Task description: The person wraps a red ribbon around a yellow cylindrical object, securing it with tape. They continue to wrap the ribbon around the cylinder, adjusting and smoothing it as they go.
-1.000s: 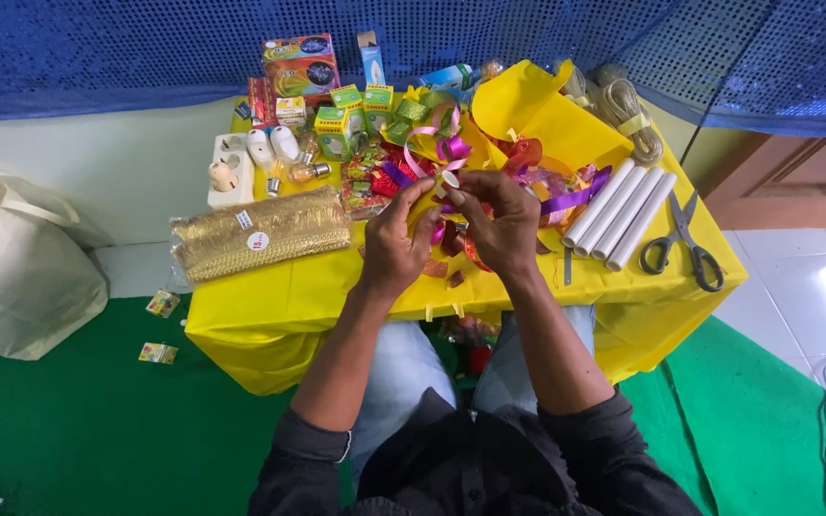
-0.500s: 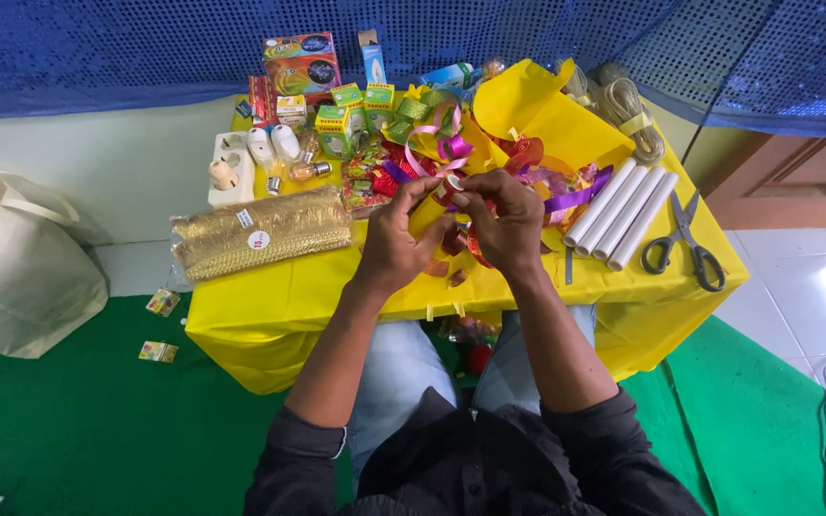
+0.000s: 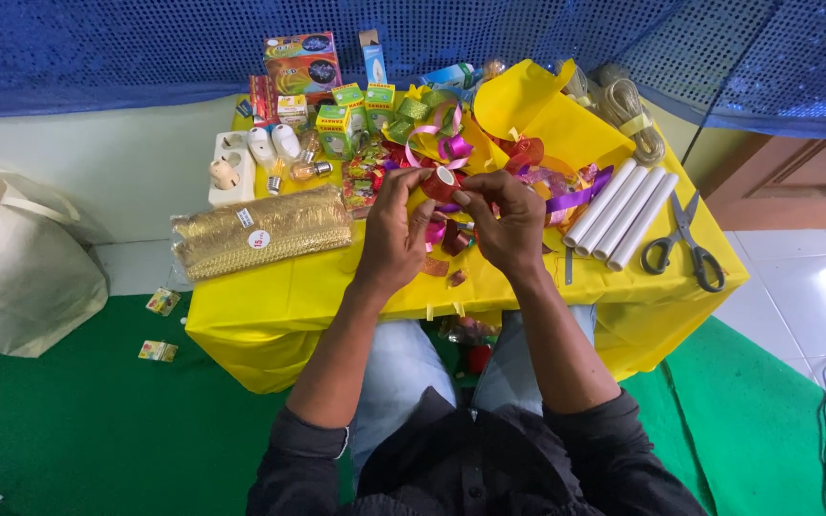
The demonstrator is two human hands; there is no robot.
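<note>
Both hands meet above the middle of a small table covered in yellow cloth (image 3: 317,277). My left hand (image 3: 396,225) and my right hand (image 3: 507,218) pinch a small roll of red ribbon (image 3: 442,183) between their fingertips. Under the hands lie loose curls of pink, red and purple ribbon (image 3: 446,237). More ribbon loops (image 3: 442,143) are heaped just beyond the hands.
A flat pack of gold tinsel (image 3: 260,232) lies at the left. Three white rolls (image 3: 621,215) and black scissors (image 3: 683,244) lie at the right. Light bulbs (image 3: 284,153), small green boxes (image 3: 356,110) and a cord coil (image 3: 635,119) crowd the back. A white bag (image 3: 21,277) sits on the green floor.
The hands have lifted slightly and now hold the red ribbon roll higher between the fingertips. Everything else on the table stays put.
</note>
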